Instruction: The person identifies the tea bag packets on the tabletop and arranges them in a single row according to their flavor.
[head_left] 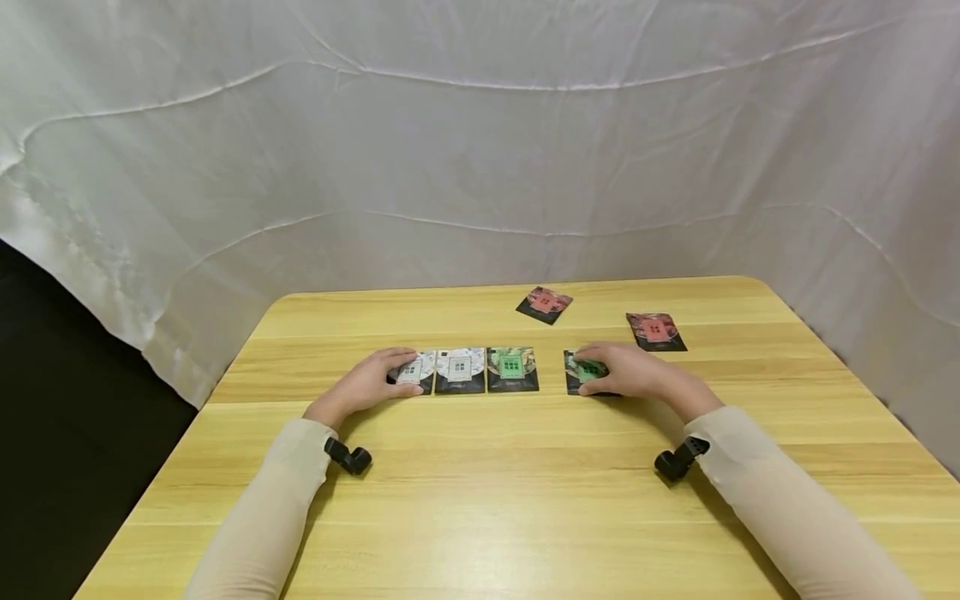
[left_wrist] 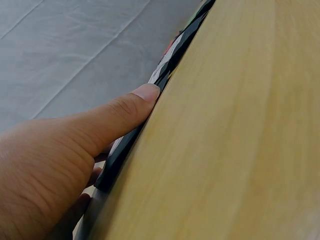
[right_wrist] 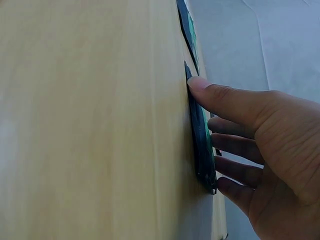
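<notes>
In the head view, flat dark sachets lie in a row across the table. My left hand (head_left: 369, 381) grips the leftmost white-and-black sachet (head_left: 425, 372), thumb on its near edge and fingers at its far edge. Beside it lie a second white-and-black sachet (head_left: 460, 371) and a green-and-black sachet (head_left: 512, 369). After a gap to the right, my right hand (head_left: 628, 371) holds another green-and-black sachet (head_left: 572, 377) between thumb and fingers. The right wrist view shows the thumb (right_wrist: 200, 84) on that sachet's near edge, the fingers along its other side.
Two red-and-black sachets lie farther back: one (head_left: 545, 305) near the table's far edge, the other (head_left: 656, 331) beyond my right hand. The wooden table (head_left: 480, 500) ends at a pale hanging cloth (head_left: 480, 167) behind. A black area (head_left: 67, 400) borders its left side.
</notes>
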